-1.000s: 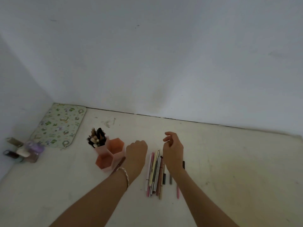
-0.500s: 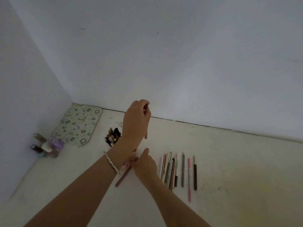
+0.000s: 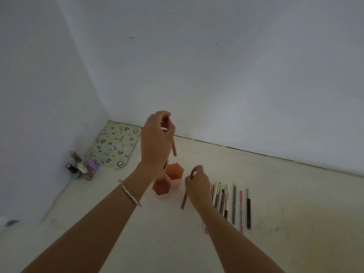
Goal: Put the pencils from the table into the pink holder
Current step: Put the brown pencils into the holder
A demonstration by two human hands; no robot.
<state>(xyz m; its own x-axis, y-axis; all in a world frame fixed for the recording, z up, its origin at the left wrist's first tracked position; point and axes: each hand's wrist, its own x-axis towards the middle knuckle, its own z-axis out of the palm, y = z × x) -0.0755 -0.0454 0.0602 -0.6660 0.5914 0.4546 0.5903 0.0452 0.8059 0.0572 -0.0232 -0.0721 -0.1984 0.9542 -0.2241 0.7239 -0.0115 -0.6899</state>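
1. I see the pink holder (image 3: 169, 181) standing on the pale bench (image 3: 285, 203), near the room's corner.
2. My left hand (image 3: 156, 140), fingers closed, holds a brown pencil (image 3: 174, 148) upright above the holder.
3. My right hand (image 3: 197, 186) grips another pencil (image 3: 184, 200), just right of the holder.
4. The remaining pencils (image 3: 230, 201) lie in a row beside that hand.
5. A patterned mat (image 3: 114, 144) and small bottles (image 3: 81, 167) sit against the plain white walls (image 3: 216, 66).

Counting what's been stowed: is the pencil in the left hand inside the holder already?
Out. The left hand holds the pencil upright above the pink holder.
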